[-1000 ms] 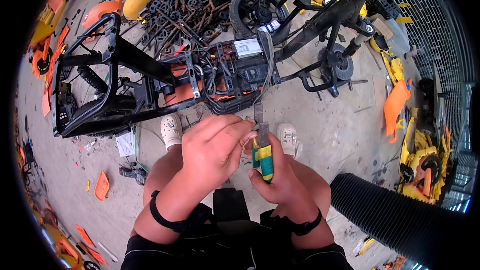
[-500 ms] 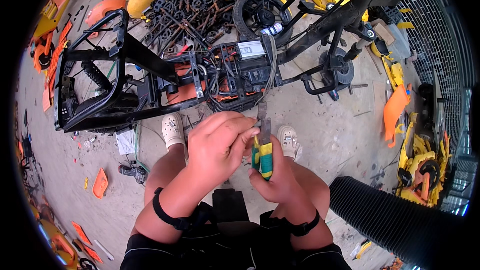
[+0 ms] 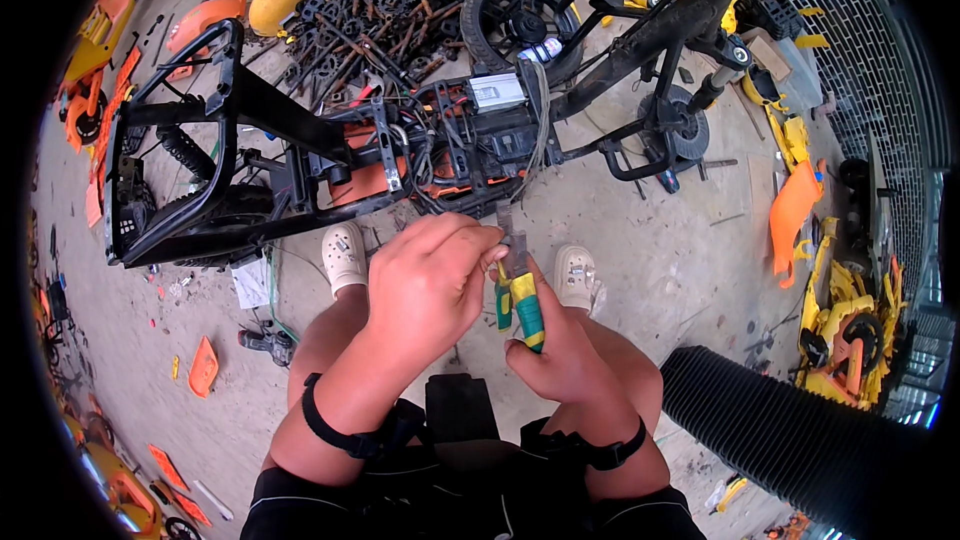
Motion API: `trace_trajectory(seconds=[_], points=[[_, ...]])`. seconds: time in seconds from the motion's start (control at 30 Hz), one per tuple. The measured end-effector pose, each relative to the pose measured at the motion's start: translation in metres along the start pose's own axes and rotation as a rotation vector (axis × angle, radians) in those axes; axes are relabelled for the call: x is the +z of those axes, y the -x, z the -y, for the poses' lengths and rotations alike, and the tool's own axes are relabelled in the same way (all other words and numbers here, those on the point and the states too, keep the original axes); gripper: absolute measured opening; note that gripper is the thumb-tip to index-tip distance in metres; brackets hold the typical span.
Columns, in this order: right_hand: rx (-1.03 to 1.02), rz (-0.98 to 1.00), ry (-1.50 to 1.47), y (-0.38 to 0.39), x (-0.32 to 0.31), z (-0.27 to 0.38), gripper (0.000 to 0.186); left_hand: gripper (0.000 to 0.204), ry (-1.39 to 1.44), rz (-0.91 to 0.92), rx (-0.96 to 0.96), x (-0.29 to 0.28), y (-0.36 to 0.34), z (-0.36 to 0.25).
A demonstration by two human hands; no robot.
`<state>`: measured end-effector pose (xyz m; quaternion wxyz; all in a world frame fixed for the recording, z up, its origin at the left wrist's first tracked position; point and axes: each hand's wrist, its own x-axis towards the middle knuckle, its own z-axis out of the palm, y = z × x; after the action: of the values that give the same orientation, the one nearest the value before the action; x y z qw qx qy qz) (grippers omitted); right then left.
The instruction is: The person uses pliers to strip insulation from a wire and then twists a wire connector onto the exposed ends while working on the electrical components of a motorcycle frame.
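My right hand [image 3: 556, 355] is wrapped round a pair of pliers [image 3: 526, 308] with green-and-yellow handles. Their grey metal jaws point away from me, toward the stripped scooter frame [image 3: 372, 155]. Close beside the jaws, my left hand [image 3: 425, 270] is closed in a pinch. Whatever its fingertips hold is too small and too hidden to name. Both hands are above the floor between my knees, short of the frame. On that black frame lie a silver box [image 3: 497, 92], a bundle of grey cables [image 3: 540, 125] and orange panels.
Behind the frame rises a heap of rusty metal parts [image 3: 385, 0] beside a loose wheel [image 3: 520, 28]. A thick black ribbed hose [image 3: 760, 430] runs at the lower right. A power tool [image 3: 268, 343] lies at left. Yellow and orange panels [image 3: 795, 215] line the right side.
Both hands and the pliers have shifted slightly left. The pliers' handles look a little further apart. My left fingers stay pinched by the jaws.
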<state>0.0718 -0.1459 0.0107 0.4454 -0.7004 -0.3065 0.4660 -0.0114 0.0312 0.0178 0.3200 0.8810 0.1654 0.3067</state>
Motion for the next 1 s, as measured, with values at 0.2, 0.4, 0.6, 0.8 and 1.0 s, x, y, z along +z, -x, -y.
trace_trajectory(seconds=[0.2, 0.4, 0.6, 0.8, 1.0], points=[[-0.091, -0.069, 0.026, 0.001, 0.003, -0.01, 0.095, 0.014, -0.038, -0.022, 0.032, 0.006, -0.002, 0.001], [-0.132, -0.036, -0.089, -0.003, 0.001, -0.01, 0.097, 0.014, 0.012, -0.048, 0.04, 0.004, -0.006, 0.002], [-0.019, 0.012, -0.267, -0.006, 0.003, -0.016, 0.096, 0.013, 0.025, -0.041, 0.005, 0.006, -0.005, 0.006], [-0.011, 0.069, -0.338, -0.011, 0.009, -0.015, 0.079, 0.013, 0.034, -0.059, -0.027, 0.01, -0.004, 0.01], [-0.034, 0.012, -0.351, -0.007, 0.014, -0.011, 0.067, 0.013, 0.064, -0.069, 0.005, 0.005, -0.007, 0.007]])
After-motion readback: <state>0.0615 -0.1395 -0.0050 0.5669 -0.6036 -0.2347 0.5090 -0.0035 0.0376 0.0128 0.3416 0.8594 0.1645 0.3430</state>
